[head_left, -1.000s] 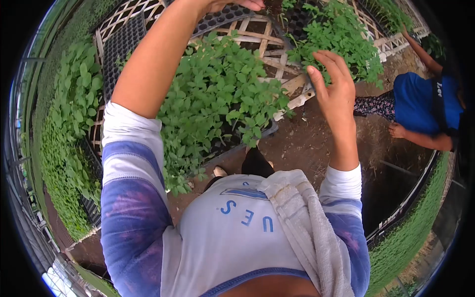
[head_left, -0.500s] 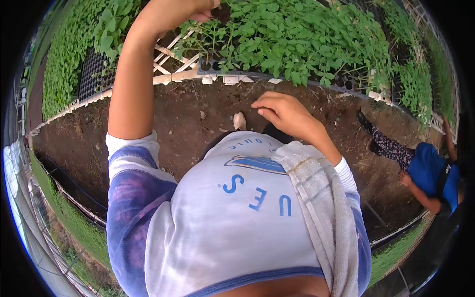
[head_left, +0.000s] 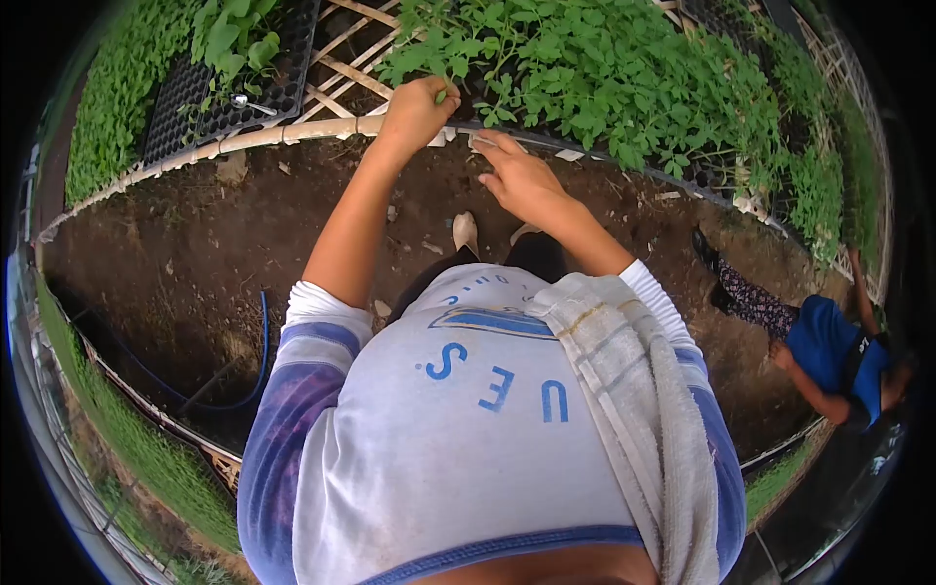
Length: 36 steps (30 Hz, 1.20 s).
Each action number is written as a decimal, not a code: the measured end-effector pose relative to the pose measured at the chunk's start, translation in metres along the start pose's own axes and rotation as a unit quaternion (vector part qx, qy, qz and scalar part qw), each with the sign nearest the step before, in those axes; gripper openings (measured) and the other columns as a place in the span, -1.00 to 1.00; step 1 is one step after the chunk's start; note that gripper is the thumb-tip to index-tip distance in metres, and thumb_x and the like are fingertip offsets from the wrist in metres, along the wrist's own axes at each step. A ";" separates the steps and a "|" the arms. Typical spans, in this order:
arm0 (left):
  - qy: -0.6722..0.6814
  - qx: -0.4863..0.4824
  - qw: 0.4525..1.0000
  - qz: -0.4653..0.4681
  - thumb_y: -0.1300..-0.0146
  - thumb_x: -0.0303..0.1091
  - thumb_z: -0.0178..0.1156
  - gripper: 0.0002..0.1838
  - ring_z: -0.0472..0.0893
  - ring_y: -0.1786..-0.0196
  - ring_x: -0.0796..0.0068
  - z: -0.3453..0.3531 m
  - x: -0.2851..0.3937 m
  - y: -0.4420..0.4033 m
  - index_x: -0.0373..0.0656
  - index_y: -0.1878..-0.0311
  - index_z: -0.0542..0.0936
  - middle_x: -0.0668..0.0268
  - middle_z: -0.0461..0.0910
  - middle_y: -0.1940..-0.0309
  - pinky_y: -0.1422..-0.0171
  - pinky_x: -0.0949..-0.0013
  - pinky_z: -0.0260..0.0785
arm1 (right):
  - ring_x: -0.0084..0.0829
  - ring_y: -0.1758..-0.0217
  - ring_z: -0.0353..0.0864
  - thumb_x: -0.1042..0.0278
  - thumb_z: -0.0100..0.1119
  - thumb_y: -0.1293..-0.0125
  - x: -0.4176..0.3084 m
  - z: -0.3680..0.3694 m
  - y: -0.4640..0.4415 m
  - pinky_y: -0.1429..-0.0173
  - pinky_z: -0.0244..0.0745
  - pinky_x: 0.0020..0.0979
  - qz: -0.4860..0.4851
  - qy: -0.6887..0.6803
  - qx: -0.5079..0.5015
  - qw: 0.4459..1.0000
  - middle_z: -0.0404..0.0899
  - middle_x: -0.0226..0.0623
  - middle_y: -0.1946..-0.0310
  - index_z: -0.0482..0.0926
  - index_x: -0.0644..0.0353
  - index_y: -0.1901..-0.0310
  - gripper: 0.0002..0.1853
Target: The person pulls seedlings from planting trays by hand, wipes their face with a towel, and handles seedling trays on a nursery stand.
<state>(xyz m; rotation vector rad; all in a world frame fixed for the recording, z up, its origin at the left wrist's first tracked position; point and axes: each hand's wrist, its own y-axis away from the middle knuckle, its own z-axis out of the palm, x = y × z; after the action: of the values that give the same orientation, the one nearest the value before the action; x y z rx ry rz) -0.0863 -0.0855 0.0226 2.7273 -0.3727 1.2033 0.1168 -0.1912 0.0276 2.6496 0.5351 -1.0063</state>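
My left hand (head_left: 417, 119) is closed in a pinch at the front edge of the bench, a small green leaf (head_left: 442, 96) showing between thumb and fingers. Whether a stem hangs from it is hidden. Beside it, to the right, my right hand (head_left: 529, 183) is open, palm down, with fingers stretched towards the rim of the black seedling tray (head_left: 624, 166). I cannot tell if its fingertips touch the rim. Leafy seedlings (head_left: 585, 78) fill that tray, just beyond both hands.
A metal spoon (head_left: 255, 104) lies on another black cell tray (head_left: 175, 127) at the left, near broad-leaved seedlings (head_left: 229, 39). Wooden lattice (head_left: 341, 73) shows between the trays. A person in a blue shirt (head_left: 829, 346) is at the right. A blue hose (head_left: 264, 341) lies behind me.
My left hand has come down and back from the plants to the bench edge. My right hand has moved up towards the tray rim. The view has shifted, bringing the spoon into sight.
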 end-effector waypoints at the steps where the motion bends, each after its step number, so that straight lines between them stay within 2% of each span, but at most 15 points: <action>1: -0.014 0.022 1.000 0.017 -0.24 -0.34 0.35 -0.81 0.71 0.40 0.31 0.006 -0.002 -0.001 -0.24 0.17 0.70 0.18 0.62 0.58 0.27 0.19 0.48 | -0.05 -0.15 0.63 0.40 0.23 -0.37 0.001 0.003 0.000 -0.26 0.54 -0.10 0.002 0.000 0.000 1.000 0.31 -0.22 -0.47 0.44 0.22 -0.34 -0.49; 2: -0.013 0.020 1.000 0.018 -0.24 -0.34 0.35 -0.81 0.71 0.40 0.31 0.010 -0.003 -0.002 -0.24 0.17 0.70 0.18 0.62 0.58 0.27 0.19 0.48 | -0.03 -0.17 0.62 0.40 0.23 -0.36 0.002 0.007 -0.001 -0.25 0.54 -0.09 -0.004 0.014 0.014 1.000 0.30 -0.20 -0.47 0.43 0.23 -0.35 -0.47; 4: -0.151 0.003 0.987 0.054 -0.20 -0.28 0.38 -0.79 0.69 0.36 0.04 0.019 -0.007 -0.003 -0.21 0.20 0.70 0.08 0.66 0.49 0.22 0.08 0.49 | 0.00 -0.20 0.61 0.40 0.24 -0.36 0.001 0.011 -0.004 -0.23 0.55 -0.08 -0.009 0.028 0.028 0.999 0.29 -0.17 -0.48 0.41 0.24 -0.36 -0.46; 5: -0.147 0.042 0.986 0.071 -0.15 -0.25 0.39 -0.79 0.67 0.28 -0.09 0.024 -0.009 -0.002 -0.16 0.23 0.71 0.02 0.67 0.42 0.17 0.01 0.48 | 0.01 -0.23 0.59 0.39 0.24 -0.36 -0.001 0.011 -0.006 -0.22 0.56 -0.06 0.006 0.045 0.030 0.999 0.27 -0.14 -0.49 0.40 0.26 -0.37 -0.44; 9: -0.140 0.019 0.990 0.023 -0.13 -0.29 0.40 -0.81 0.68 0.24 -0.06 0.027 -0.007 -0.001 -0.17 0.24 0.71 0.01 0.67 0.38 0.13 0.00 0.48 | 0.05 -0.24 0.58 0.33 0.21 -0.38 -0.005 0.013 -0.019 -0.20 0.57 -0.04 0.033 0.080 0.022 0.996 0.29 -0.08 -0.48 0.36 0.29 -0.39 -0.42; 10: -0.155 0.015 0.988 0.007 -0.14 -0.31 0.37 -0.83 0.69 0.19 -0.06 0.025 -0.005 -0.001 -0.15 0.23 0.74 0.02 0.70 0.30 0.08 0.00 0.51 | 0.05 -0.24 0.58 0.33 0.21 -0.38 -0.003 0.014 -0.026 -0.20 0.57 -0.04 0.030 0.083 0.025 0.996 0.29 -0.08 -0.48 0.36 0.29 -0.39 -0.42; 11: -0.168 0.009 0.986 -0.010 -0.15 -0.34 0.35 -0.84 0.71 0.13 -0.06 0.024 -0.003 0.000 -0.13 0.22 0.76 0.04 0.72 0.21 0.04 0.00 0.54 | 0.05 -0.20 0.61 0.32 0.20 -0.39 -0.001 0.017 -0.030 -0.18 0.58 -0.04 0.023 0.105 0.023 0.994 0.31 -0.08 -0.47 0.36 0.29 -0.39 -0.42; 14: -0.148 -0.016 0.987 -0.063 -0.19 -0.34 0.30 -0.84 0.71 0.14 -0.06 0.023 0.003 0.003 -0.09 0.20 0.78 0.05 0.72 0.22 0.04 -0.01 0.55 | 0.04 -0.09 0.67 0.33 0.18 -0.38 -0.001 0.021 -0.037 -0.11 0.61 -0.03 0.019 0.144 0.013 0.989 0.37 -0.09 -0.43 0.38 0.29 -0.37 -0.45; 18: -0.103 0.023 0.994 -0.026 -0.24 -0.34 0.24 -0.80 0.70 0.14 -0.05 0.018 -0.008 0.020 -0.04 0.14 0.79 0.06 0.70 0.24 0.06 -0.01 0.54 | 0.00 0.06 0.72 0.36 0.19 -0.36 0.004 0.025 -0.051 -0.02 0.63 -0.04 0.023 0.199 0.016 0.980 0.45 -0.12 -0.35 0.44 0.29 -0.29 -0.51; 21: -0.185 0.022 0.982 0.030 -0.30 -0.38 0.17 -0.72 0.68 0.09 0.00 0.021 -0.010 0.037 0.01 -0.01 0.76 0.09 0.66 0.20 0.01 0.02 0.54 | -0.01 0.07 0.72 0.34 0.20 -0.35 0.002 0.027 -0.058 -0.03 0.62 -0.04 0.042 0.222 -0.009 0.974 0.46 -0.13 -0.32 0.46 0.28 -0.25 -0.53; 25: -0.198 -0.009 0.980 0.023 -0.31 -0.39 0.15 -0.67 0.68 0.09 0.00 0.013 -0.009 0.034 0.04 -0.10 0.72 0.09 0.67 0.19 0.00 0.01 0.54 | 0.00 0.08 0.72 0.34 0.20 -0.35 -0.001 0.027 -0.060 -0.03 0.62 -0.03 0.040 0.210 0.008 0.977 0.49 -0.14 -0.29 0.47 0.25 -0.25 -0.55; 27: -0.143 0.042 0.989 0.020 -0.32 -0.37 0.14 -0.62 0.68 0.06 -0.01 0.013 -0.009 0.035 0.07 -0.18 0.67 0.08 0.68 0.16 0.00 -0.01 0.53 | 0.03 0.06 0.73 0.47 0.06 -0.34 -0.007 0.027 -0.055 -0.04 0.63 -0.02 0.035 0.150 0.099 0.983 0.59 -0.05 -0.19 0.49 0.22 -0.23 -0.59; 31: -0.172 0.005 0.985 0.006 -0.33 -0.36 0.14 -0.60 0.68 0.03 -0.02 0.016 -0.011 0.038 0.07 -0.23 0.64 0.06 0.68 0.12 -0.02 -0.02 0.53 | 0.04 0.07 0.73 0.43 0.06 -0.37 0.000 0.028 -0.058 -0.03 0.62 -0.01 0.028 0.149 0.085 0.985 0.59 -0.07 -0.19 0.50 0.18 -0.22 -0.61; 33: -0.173 -0.010 0.985 -0.006 -0.34 -0.36 0.13 -0.61 0.68 0.02 -0.04 0.016 -0.008 0.041 0.07 -0.22 0.64 0.04 0.68 0.09 -0.03 -0.04 0.52 | 0.04 0.03 0.70 0.36 0.17 -0.35 -0.001 0.022 -0.060 -0.07 0.60 0.00 0.061 0.168 0.023 0.984 0.56 -0.13 -0.23 0.48 0.13 -0.25 -0.57; 36: -0.182 -0.042 0.982 -0.039 -0.34 -0.37 0.13 -0.61 0.68 0.03 -0.06 0.019 -0.016 0.039 0.05 -0.22 0.64 0.04 0.68 0.08 -0.05 -0.03 0.52 | 0.02 0.02 0.70 0.37 0.16 -0.35 -0.012 0.016 -0.067 -0.07 0.60 -0.02 0.127 0.194 -0.032 0.972 0.56 -0.19 -0.22 0.50 0.11 -0.24 -0.59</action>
<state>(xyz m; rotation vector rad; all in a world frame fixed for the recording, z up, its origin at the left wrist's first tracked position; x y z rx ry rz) -0.0945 -0.1243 -0.0008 2.8512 -0.3425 0.6496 0.0704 -0.1394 0.0171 2.7740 0.2816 -0.3917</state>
